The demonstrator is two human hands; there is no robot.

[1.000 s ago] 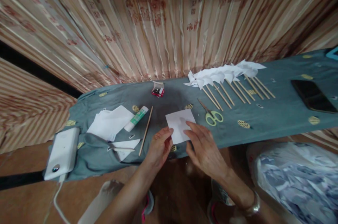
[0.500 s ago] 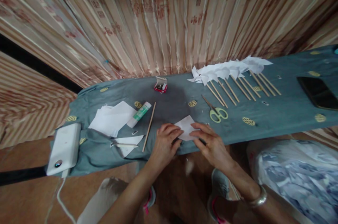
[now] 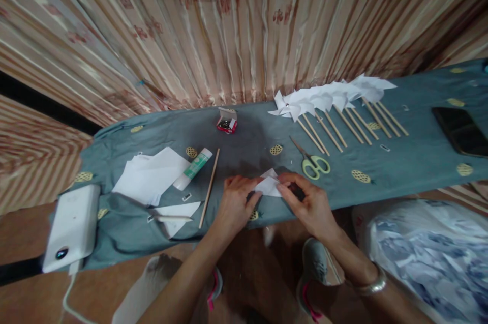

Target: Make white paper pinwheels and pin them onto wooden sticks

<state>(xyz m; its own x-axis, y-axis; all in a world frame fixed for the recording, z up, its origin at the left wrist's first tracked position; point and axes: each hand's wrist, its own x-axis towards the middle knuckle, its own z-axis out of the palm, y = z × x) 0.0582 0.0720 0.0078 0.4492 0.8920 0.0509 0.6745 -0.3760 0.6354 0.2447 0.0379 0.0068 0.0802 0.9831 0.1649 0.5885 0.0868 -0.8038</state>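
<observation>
A small white paper square, folded over on itself, lies near the front edge of a blue-grey cloth-covered board. My left hand pinches its left side and my right hand pinches its right side. Both hands have the fingers closed on the paper. Green-handled scissors lie just right of my hands. A loose wooden stick and a glue stick lie to the left.
A row of white paper pinwheels on sticks lies at the back right. A stack of white paper, a small red box, a black phone, a white power bank and a plastic bag are around.
The flat paper square has been folded over into a smaller shape. Both hands drew closer together on it, and the view shifted slightly.
</observation>
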